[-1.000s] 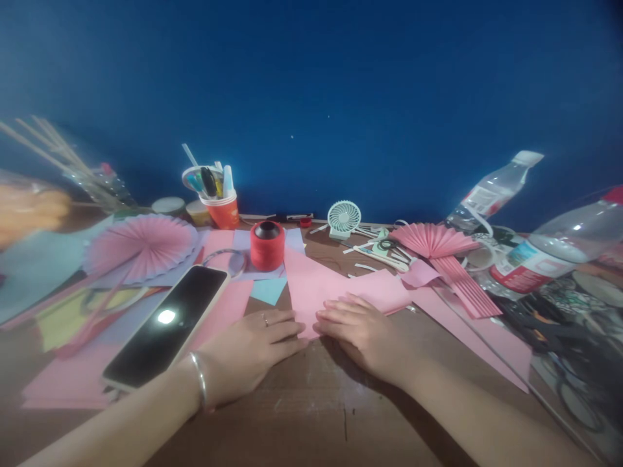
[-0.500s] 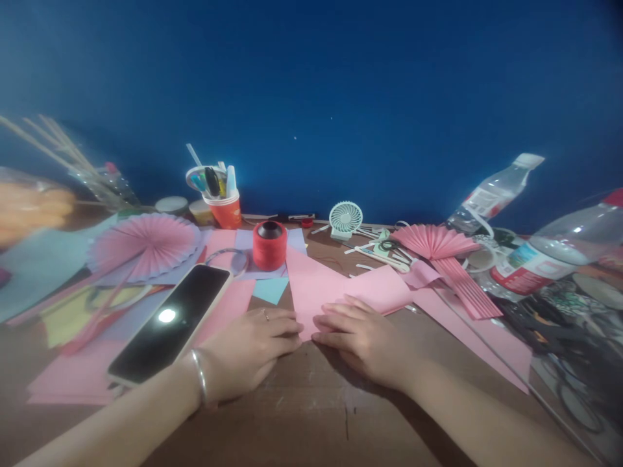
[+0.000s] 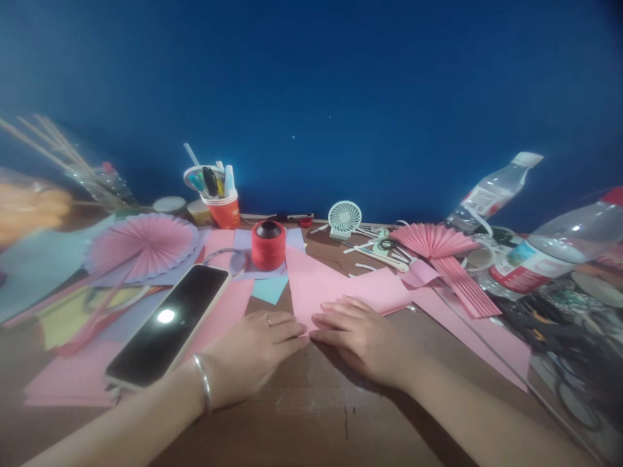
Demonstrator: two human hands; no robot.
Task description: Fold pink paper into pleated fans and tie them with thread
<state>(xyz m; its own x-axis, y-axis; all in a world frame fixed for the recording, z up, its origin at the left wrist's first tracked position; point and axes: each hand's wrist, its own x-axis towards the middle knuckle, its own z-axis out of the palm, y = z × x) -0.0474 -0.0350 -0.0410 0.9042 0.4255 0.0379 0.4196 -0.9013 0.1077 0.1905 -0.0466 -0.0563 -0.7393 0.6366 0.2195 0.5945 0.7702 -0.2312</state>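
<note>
A sheet of pink paper point(image 3: 311, 285) lies on the brown table in front of me, with a folded-over part on its right. My right hand point(image 3: 363, 334) rests on this folded part, fingers stretched out and laid flat over the near edge. At the sheet's near left corner is my left hand point(image 3: 267, 344), palm down, fingers extended towards the right and fingertips touching the paper. It wears a ring and a silver bracelet point(image 3: 202, 383). Only a narrow gap separates the fingertips of both hands. A black-screened phone point(image 3: 170, 327) lies left of my left hand.
Behind the sheet stand a red thread spool point(image 3: 268, 246), a cup of pens point(image 3: 224, 211) and a small fan point(image 3: 344, 219). Pleated pink paper fans point(image 3: 146, 243) lie left and right. Plastic bottles point(image 3: 540, 256) lean at the right. A blurred hand point(image 3: 34, 207) shows at the far left.
My left hand has slid slightly to the right, its fingertips nearer my right hand. The right hand stays on the paper. The view has shifted very slightly.
</note>
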